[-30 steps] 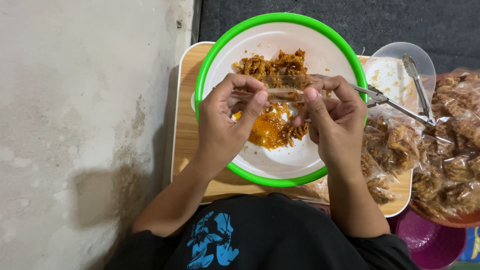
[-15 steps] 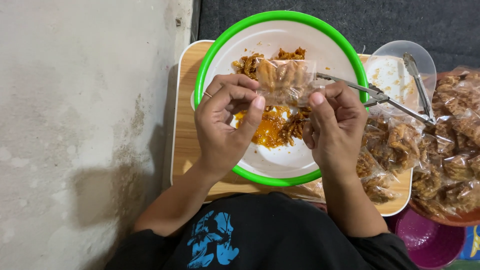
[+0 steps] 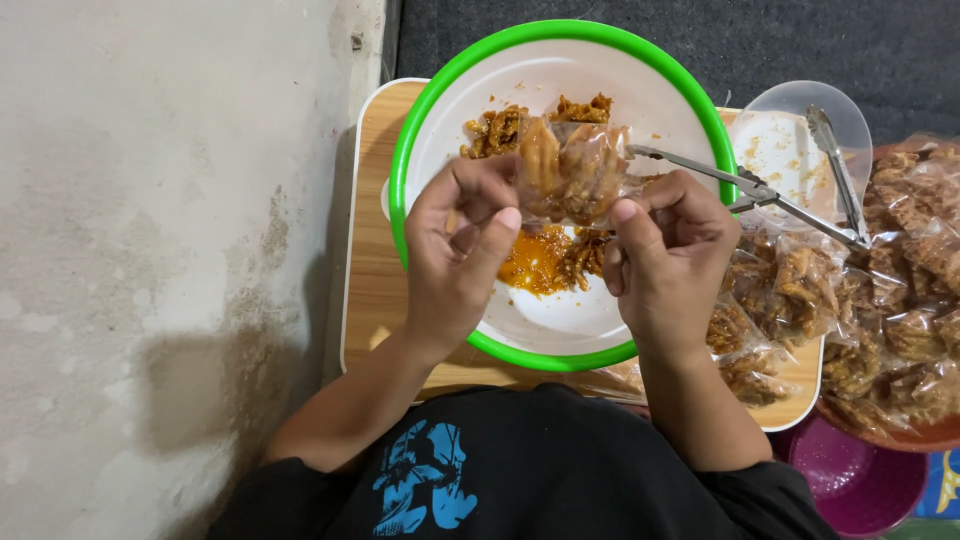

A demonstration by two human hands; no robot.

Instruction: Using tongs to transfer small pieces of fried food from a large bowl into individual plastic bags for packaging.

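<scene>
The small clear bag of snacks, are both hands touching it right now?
Touching. The head view shows the left hand and the right hand each pinching the small clear bag at its lower edge, holding it above the green-rimmed bowl.

I watch the small clear bag of snacks (image 3: 572, 172) go from lying flat and stretched low between the two hands a second ago to standing up above the fingertips over the bowl. My left hand (image 3: 462, 245) and right hand (image 3: 668, 258) have drawn a little apart, thumbs now pinching the bag's lower edge.
</scene>
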